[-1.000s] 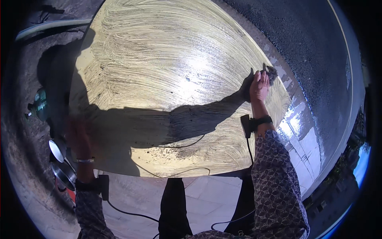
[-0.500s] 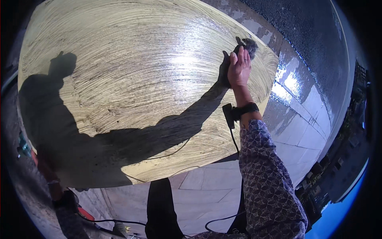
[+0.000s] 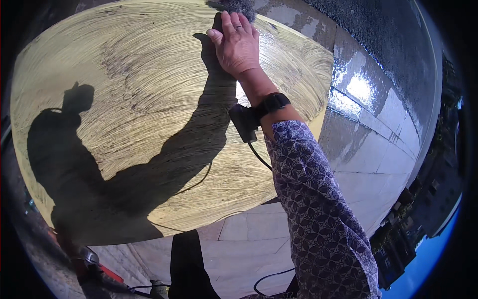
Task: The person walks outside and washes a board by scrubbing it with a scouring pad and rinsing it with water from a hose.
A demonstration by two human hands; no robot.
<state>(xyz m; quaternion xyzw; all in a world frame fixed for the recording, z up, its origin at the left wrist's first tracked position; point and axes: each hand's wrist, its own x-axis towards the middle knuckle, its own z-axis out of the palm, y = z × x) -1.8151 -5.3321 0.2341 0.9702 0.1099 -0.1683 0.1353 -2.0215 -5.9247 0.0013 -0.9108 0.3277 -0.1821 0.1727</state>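
A large round yellowish surface (image 3: 139,129), wet and streaked with curved brush marks, fills most of the view. My right hand (image 3: 235,44) lies flat at its far edge, fingers pressed on a dark grey scrubbing pad (image 3: 238,7) that shows only past my fingertips. A black strap with a small black box (image 3: 247,121) and a cable sits on that wrist, above a patterned sleeve. My left hand is out of view. The shadow of my body and arm falls across the surface.
Wet pale paving slabs (image 3: 363,149) lie to the right and below the surface, with dark rough ground (image 3: 388,40) beyond. A black cable (image 3: 269,279) trails on the slabs near my legs. Red and metal objects (image 3: 94,264) sit at the lower left.
My right hand has slid the pad along the far rim of the surface, to the left and farther away. My left arm, seen at the lower left earlier, has dropped out of view.
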